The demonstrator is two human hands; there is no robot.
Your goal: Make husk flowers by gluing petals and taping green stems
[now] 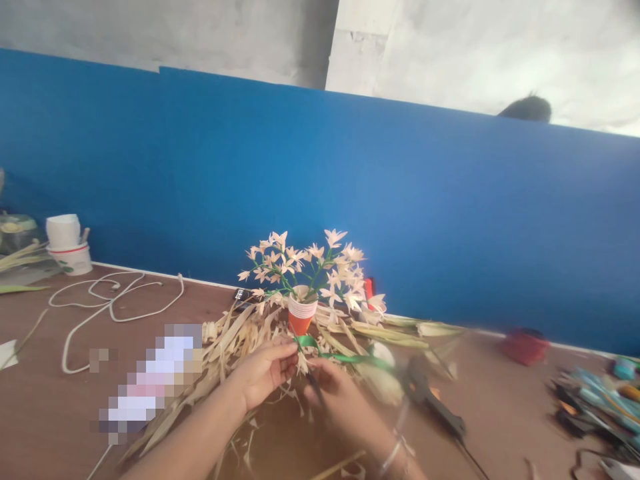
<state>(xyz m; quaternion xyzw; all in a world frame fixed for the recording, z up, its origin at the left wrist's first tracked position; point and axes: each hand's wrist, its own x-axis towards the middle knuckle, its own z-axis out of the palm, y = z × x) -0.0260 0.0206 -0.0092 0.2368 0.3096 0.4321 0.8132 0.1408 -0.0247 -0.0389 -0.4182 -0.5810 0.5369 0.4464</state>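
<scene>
My left hand (273,370) is closed, thumb and fingertips pinching a green ribbon-like tape (307,341) beside a small pale husk flower (302,364). My right hand (334,387), blurred, is curled just right of that flower, fingertips close to it. A thin dark object, too smeared to name, shows under its fingers. From the left fingertips the green tape runs rightward past the right hand. Right behind the hands stands a red-and-white paper cup (301,316) holding several green-stemmed pale flowers (285,263).
Dried husk strips (235,343) lie around the cup. A black glue gun (435,400) is to the right, near a red pouch (525,345) and tangled coloured cords (600,407). A white cable (107,303) and stacked cups (70,257) are left. A blue partition (320,187) borders the table.
</scene>
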